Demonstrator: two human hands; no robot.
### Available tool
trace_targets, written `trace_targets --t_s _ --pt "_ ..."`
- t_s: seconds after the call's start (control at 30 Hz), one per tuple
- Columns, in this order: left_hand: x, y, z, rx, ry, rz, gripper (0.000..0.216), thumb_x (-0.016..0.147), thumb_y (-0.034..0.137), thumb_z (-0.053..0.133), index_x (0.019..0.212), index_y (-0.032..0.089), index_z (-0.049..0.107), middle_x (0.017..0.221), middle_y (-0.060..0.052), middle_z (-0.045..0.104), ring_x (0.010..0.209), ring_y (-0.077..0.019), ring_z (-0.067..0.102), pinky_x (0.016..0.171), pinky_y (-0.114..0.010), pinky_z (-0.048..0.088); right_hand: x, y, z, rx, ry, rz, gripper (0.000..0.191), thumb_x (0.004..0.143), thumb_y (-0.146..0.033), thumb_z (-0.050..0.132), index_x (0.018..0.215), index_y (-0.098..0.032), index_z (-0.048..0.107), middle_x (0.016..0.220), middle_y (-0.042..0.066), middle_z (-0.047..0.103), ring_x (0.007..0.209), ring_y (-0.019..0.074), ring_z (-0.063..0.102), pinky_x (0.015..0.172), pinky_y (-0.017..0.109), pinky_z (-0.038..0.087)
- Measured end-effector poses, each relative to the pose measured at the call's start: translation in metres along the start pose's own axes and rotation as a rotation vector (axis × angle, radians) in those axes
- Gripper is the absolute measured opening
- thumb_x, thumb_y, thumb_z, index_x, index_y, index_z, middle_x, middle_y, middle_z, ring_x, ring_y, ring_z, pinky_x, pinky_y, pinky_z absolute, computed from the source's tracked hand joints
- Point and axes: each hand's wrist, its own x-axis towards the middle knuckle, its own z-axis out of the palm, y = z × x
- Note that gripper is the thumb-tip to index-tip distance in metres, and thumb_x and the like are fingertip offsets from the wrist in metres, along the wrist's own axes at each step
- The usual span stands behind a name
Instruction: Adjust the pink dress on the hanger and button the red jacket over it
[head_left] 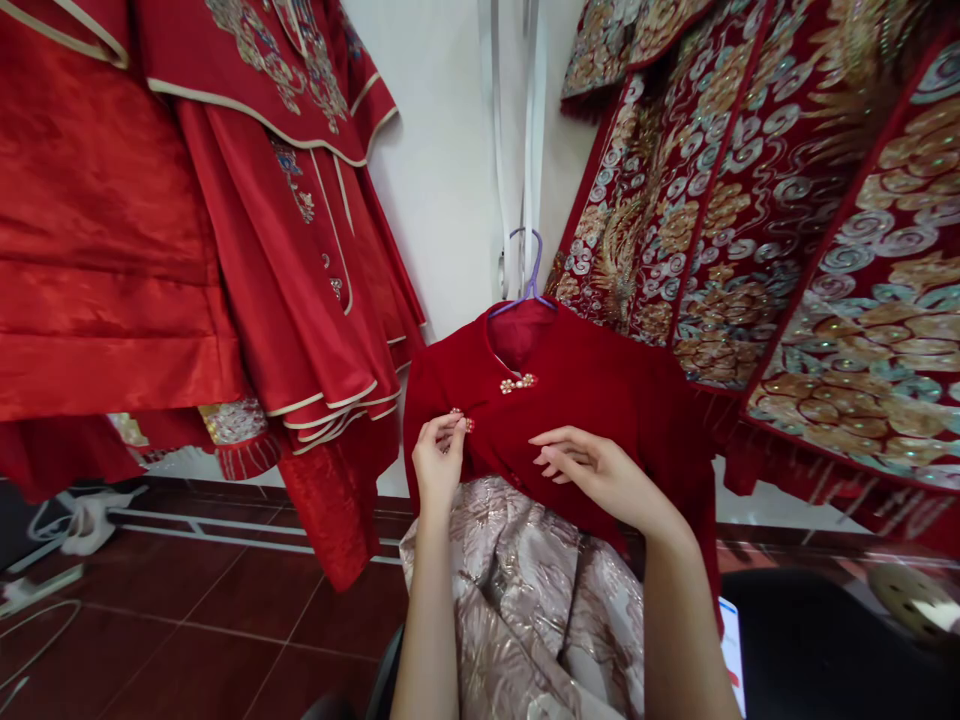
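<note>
A dark red velvet jacket hangs on a purple hanger in front of me. Beaded fastener closes its neckline. Lower on the front, my left hand pinches a second beaded button at the jacket's edge; fingers partly hide it. To the right, my right hand hovers at the jacket front, its fingers apart and nothing visible in them. Below the jacket, shiny beige patterned fabric spreads out, with my forearms over it.
Red garments hang at the left, and a heavily embroidered gown at the right. White straps run down the wall above the hanger. A phone lies by a dark seat. Pale shoes stand at the lower left.
</note>
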Motion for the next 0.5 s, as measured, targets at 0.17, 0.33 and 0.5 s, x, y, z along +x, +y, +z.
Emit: trace_targets --t_s 0.17,0.33,0.5 --pt "0.004 -0.003 0.004 -0.049 0.017 -0.091 0.033 0.071 0.041 0.07 0.089 0.014 0.068 0.085 -0.009 0.07 0.076 -0.016 0.065 0.071 -0.027 0.052 -0.004 0.006 0.001 0.01 -0.157 0.097 0.029 0.086 -0.038 0.053 0.101 -0.018 0.068 0.09 0.006 0.071 0.077 0.0153 0.067 0.069 0.029 0.056" --pt "0.009 -0.003 0.009 -0.111 0.063 -0.158 0.031 0.065 0.038 0.075 0.081 0.012 0.067 0.08 -0.009 0.071 0.075 -0.0166 0.066 0.076 -0.03 0.054 -0.006 0.019 0.012 -0.073 -0.364 0.178 0.025 0.083 -0.036 0.055 0.085 -0.018 0.073 0.081 0.003 0.072 0.071 0.0148 0.066 0.06 0.024 0.053" --pt "0.012 -0.004 0.009 -0.163 0.068 -0.213 0.031 0.061 0.036 0.076 0.079 0.011 0.07 0.08 -0.01 0.073 0.074 -0.0176 0.068 0.075 -0.031 0.055 -0.004 0.022 0.012 -0.171 -0.317 0.174 0.028 0.082 -0.038 0.054 0.088 -0.018 0.074 0.077 0.003 0.072 0.07 0.0164 0.065 0.06 0.025 0.051"
